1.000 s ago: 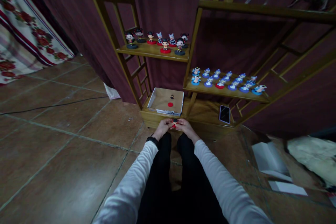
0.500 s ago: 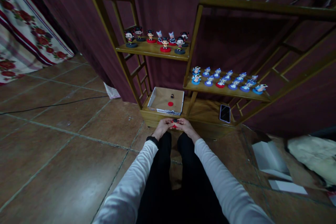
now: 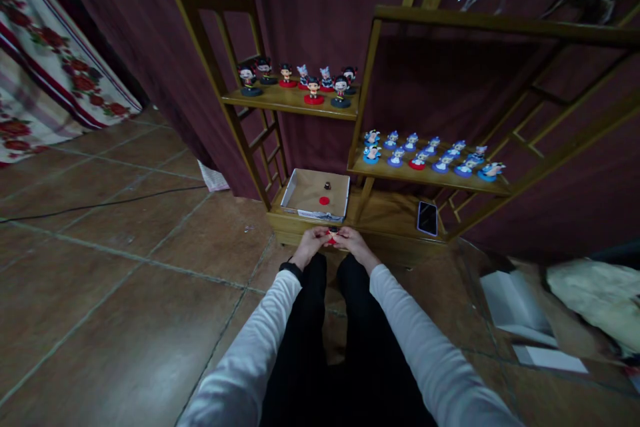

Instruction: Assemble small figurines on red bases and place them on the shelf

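Note:
My left hand [image 3: 312, 242] and my right hand [image 3: 351, 241] meet in front of my knees, both closed on a small figurine with a red base [image 3: 333, 235]. Just beyond them a shallow cardboard box [image 3: 300, 195] sits on the bottom shelf, with a loose red disc [image 3: 325, 200] and a small dark piece [image 3: 327, 185] inside. A row of figurines with red and dark bases [image 3: 313, 89] stands on the upper left shelf. Several blue-based figurines [image 3: 418, 159] stand on the middle right shelf.
A wooden shelf unit [image 3: 371, 67] stands against a dark red curtain. A phone [image 3: 427, 217] lies on the bottom shelf to the right. White boxes and paper [image 3: 515, 310] lie on the tiled floor at right. A black cable [image 3: 100, 200] crosses the floor at left.

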Tool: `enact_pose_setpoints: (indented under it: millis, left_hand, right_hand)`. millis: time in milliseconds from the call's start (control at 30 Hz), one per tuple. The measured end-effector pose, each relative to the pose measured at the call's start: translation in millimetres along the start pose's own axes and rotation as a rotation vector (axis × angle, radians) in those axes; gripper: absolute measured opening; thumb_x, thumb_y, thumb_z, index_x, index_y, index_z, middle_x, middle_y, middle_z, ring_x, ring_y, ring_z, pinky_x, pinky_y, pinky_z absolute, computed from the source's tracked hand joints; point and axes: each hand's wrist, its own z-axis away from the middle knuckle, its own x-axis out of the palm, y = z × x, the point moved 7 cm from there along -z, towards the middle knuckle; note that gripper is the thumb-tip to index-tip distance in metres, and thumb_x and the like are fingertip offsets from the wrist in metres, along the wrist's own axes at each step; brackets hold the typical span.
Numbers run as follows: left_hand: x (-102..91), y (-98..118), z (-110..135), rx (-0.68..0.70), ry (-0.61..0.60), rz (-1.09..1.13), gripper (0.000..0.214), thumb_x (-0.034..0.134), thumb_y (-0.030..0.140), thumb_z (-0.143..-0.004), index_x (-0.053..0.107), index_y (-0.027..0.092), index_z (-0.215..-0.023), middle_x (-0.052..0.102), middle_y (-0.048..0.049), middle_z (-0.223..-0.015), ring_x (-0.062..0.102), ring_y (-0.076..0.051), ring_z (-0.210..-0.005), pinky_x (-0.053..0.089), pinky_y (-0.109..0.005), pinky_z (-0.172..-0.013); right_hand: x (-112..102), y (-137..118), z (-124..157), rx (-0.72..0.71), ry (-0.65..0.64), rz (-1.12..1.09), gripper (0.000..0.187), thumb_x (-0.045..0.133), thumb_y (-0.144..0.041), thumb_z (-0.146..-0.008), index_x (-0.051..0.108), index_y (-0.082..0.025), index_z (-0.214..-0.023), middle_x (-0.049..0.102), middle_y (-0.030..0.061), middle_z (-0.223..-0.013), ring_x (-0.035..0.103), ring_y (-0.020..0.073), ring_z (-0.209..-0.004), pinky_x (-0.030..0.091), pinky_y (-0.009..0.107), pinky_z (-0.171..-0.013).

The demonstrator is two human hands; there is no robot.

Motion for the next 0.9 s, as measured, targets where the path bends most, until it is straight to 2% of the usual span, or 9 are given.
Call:
enact_pose_setpoints:
  millis: [200, 400, 600, 733, 900]
  left_hand:
    - [5.2, 4, 2, 0.023, -0.105, 0.003, 0.046, 0.078, 0.026, -0.054, 0.064, 0.011, -0.095, 0.067, -0.0052, -0.081, 0.059, -0.013, -0.072, 0.045, -0.027, -0.074]
    - [7.4, 4, 2, 0.049, -0.131, 0.01, 0.048, 0.078, 0.026, -0.053, 0.063, 0.011, -0.095, 0.067, -0.0049, -0.08, 0.059, -0.014, -0.072, 0.045, -0.03, -0.077]
    - [6.6, -2, -2, 0.088, -0.099, -0.061, 0.043, 0.078, 0.028, -0.054, 0.063, 0.01, -0.09, 0.066, -0.0047, -0.077, 0.059, -0.015, -0.071, 0.046, -0.03, -0.074]
    - [4.4, -4, -5, 0.131, -0.04, -0.176, 0.039, 0.075, 0.025, -0.057, 0.062, 0.011, -0.09, 0.065, -0.0038, -0.076, 0.057, -0.014, -0.069, 0.045, -0.028, -0.071]
    - [4.8, 6, 1, 0.229, 0.062, -0.453, 0.028, 0.07, 0.02, -0.062, 0.062, 0.013, -0.087, 0.061, -0.0033, -0.078, 0.057, -0.015, -0.073, 0.045, -0.028, -0.073]
  right_hand:
    - [-3, -6, 6, 0.01, 0.008, -0.068, 0.033, 0.074, -0.034, -0.06, 0.061, -0.018, -0.086, 0.067, 0.0053, -0.094, 0.064, 0.0163, -0.081, 0.051, 0.034, -0.079]
    - [-3, -7, 8, 0.02, 0.002, -0.082, 0.035, 0.073, -0.03, -0.061, 0.063, -0.018, -0.092, 0.067, 0.0068, -0.097, 0.064, 0.0175, -0.083, 0.05, 0.036, -0.082]
    - [1, -10, 11, 0.018, -0.035, -0.061, 0.036, 0.072, -0.031, -0.062, 0.064, -0.018, -0.095, 0.067, 0.0074, -0.1, 0.064, 0.019, -0.087, 0.05, 0.037, -0.083]
    - [-1, -10, 11, 0.032, -0.01, -0.068, 0.035, 0.072, -0.029, -0.062, 0.064, -0.018, -0.094, 0.067, 0.0072, -0.1, 0.064, 0.0179, -0.085, 0.05, 0.036, -0.083]
    - [-1, -9, 9, 0.028, 0.01, -0.063, 0.033, 0.071, -0.029, -0.061, 0.064, -0.018, -0.092, 0.068, 0.0066, -0.094, 0.064, 0.0174, -0.08, 0.05, 0.037, -0.08]
